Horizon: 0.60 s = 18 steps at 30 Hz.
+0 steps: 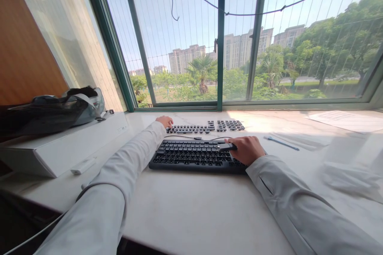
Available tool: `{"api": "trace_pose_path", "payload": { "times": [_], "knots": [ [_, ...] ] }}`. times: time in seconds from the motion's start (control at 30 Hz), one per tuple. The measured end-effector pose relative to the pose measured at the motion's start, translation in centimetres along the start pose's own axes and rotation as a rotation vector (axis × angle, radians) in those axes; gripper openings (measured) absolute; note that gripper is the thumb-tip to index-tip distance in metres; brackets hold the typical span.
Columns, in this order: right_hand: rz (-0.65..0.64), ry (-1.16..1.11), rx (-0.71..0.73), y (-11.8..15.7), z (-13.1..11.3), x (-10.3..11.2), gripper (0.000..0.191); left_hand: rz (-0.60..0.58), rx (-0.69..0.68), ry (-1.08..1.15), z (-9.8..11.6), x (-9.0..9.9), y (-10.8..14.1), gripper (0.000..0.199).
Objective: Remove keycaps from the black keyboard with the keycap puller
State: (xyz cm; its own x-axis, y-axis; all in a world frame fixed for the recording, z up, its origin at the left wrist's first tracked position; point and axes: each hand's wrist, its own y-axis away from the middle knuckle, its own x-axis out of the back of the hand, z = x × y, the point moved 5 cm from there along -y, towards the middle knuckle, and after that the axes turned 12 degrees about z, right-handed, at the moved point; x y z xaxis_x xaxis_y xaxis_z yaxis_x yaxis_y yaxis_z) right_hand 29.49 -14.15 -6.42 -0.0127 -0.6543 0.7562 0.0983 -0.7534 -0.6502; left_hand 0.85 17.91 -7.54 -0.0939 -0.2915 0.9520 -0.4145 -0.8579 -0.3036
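Observation:
A black keyboard lies on the white marble-look counter, its upper rows bearing keycaps and its lower rows showing bare key sockets. My right hand is closed around a small dark tool with a shiny metal end, held over the right part of the keyboard. Behind the keyboard, loose black keycaps are laid out in rows, with a separate block of keycaps to the right. At the left end of these rows is my left hand, fingers bent together; anything between the fingertips is too small to make out.
A black cable runs between keyboard and loose keycaps. Right of my right hand lie a thin blue stick-like tool, clear plastic wrapping and paper. A white box carrying a dark bag stands left. Windows rise behind.

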Motion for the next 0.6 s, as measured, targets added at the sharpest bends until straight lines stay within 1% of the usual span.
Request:
{"api": "trace_pose_path", "payload": {
  "times": [0.33,0.6],
  "knots": [
    [-0.021,0.003,0.003,-0.07,-0.09,0.16,0.037,0.003,0.011,-0.006,0.56,0.59,0.33,0.029],
    [-0.028,0.015,-0.005,-0.06,0.0,0.07,0.037,0.0,0.018,-0.012,0.34,0.57,0.28,0.029]
  ]
}}
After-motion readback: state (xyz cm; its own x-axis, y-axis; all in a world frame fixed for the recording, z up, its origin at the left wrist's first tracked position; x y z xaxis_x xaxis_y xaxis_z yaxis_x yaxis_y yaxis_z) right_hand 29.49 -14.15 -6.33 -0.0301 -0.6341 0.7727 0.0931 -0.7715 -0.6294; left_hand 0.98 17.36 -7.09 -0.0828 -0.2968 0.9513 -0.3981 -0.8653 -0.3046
